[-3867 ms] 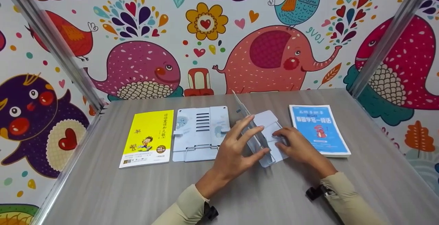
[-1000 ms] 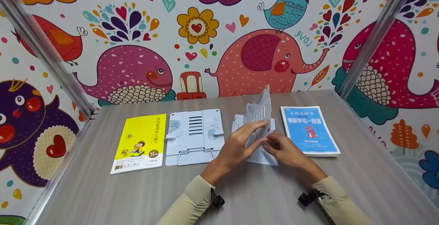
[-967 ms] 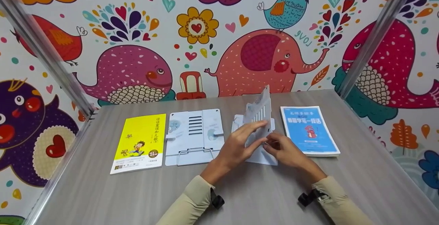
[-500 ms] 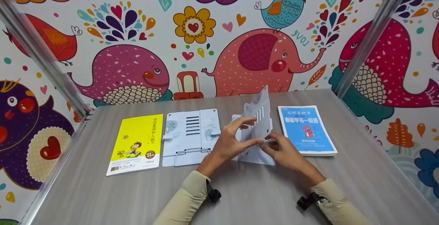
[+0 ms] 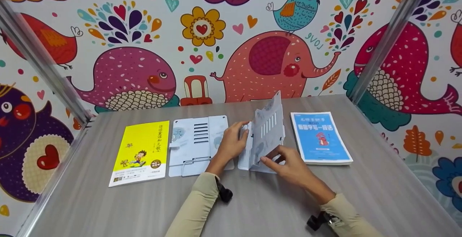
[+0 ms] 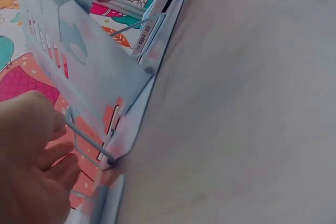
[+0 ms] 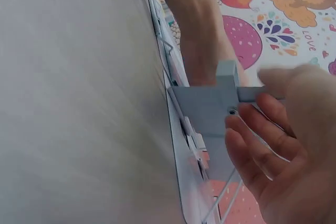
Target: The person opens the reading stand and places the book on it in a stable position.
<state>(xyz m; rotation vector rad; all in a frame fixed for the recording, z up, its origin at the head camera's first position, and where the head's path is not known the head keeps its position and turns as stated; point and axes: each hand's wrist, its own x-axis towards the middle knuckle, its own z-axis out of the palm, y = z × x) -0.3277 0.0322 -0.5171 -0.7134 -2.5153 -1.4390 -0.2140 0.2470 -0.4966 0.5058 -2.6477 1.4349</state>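
A pale grey-blue folding book stand is on the table, its slotted panel raised steeply over a flat base. My right hand holds the panel's near edge between thumb and fingers; the right wrist view shows a small clip there. On the panel's other side, my left hand has its fingers loosely bent at the base's left part. In the left wrist view, those fingers are right beside a wire leg. A second book stand lies flat to the left, partly covered by my left hand.
A yellow book lies left of the flat stand. A thicker blue book lies to the right of the raised stand. Behind the grey wood-look table stands a wall with cartoon animals, with metal posts at the corners.
My left hand has let go of the raised panel and moved left to the base. My right hand has shifted down along the panel's near edge. The books have stayed put.
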